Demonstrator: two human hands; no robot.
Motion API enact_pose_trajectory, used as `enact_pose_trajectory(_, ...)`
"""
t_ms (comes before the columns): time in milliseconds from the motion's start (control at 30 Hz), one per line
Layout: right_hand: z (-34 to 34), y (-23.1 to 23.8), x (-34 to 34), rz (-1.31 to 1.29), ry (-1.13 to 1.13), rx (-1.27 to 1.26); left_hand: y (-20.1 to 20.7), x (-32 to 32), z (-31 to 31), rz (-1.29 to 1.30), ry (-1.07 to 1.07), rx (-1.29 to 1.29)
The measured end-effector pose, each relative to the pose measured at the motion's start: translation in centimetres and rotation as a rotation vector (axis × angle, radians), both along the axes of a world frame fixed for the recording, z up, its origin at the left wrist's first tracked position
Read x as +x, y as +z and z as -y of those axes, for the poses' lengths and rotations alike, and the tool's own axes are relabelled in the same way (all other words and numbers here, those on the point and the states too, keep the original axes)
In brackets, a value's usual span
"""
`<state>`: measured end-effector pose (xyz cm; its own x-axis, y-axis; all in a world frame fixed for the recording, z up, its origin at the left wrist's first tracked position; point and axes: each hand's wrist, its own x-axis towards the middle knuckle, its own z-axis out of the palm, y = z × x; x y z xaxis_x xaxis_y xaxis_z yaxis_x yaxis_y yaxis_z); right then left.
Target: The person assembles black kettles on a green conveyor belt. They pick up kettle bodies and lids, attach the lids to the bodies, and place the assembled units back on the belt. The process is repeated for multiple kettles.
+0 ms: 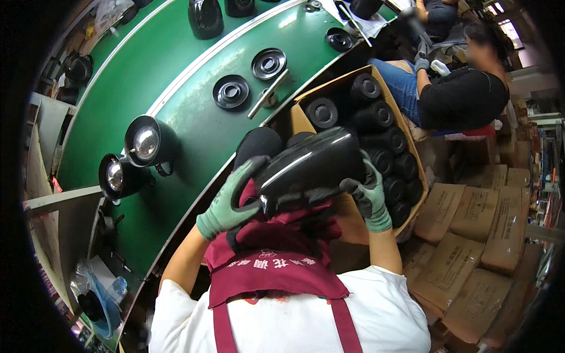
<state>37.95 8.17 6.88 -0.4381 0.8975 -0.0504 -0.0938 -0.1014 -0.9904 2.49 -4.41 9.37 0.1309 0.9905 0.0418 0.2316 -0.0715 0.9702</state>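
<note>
A glossy black jug body [312,167] lies tilted across my lap, above the maroon apron [265,270]. Green-and-black work gloves cover both hands. My left hand [232,197] wraps its thumb and fingers around the left end of the jug body. At the other end, my right hand [369,194] grips the right side with bent fingers. Part of the jug's underside is hidden by the apron cloth and my gloves. Just behind it stands an open carton [416,170] packed with several black cylindrical parts [375,116].
Two black jugs with shiny metal insides [145,144] rest on the green table [194,141]. Black round discs [231,92] and a metal bar on a post [268,94] are farther along. Stacked cardboard boxes [450,267] fill the right, near a seated co-worker [462,97].
</note>
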Motion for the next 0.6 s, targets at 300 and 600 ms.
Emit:
enact_pose_trajectory(300, 5.1, -5.2, 2.4, -0.474, 0.047, -0.567, 1.2, -0.4, 1.8, -0.147, -0.109, -0.076)
enact_pose_trajectory(600, 4.9, -1.6, -0.1, 0.184, 0.268, -0.237, 1.5, -0.6, 3.1, 0.293, -0.059, -0.428)
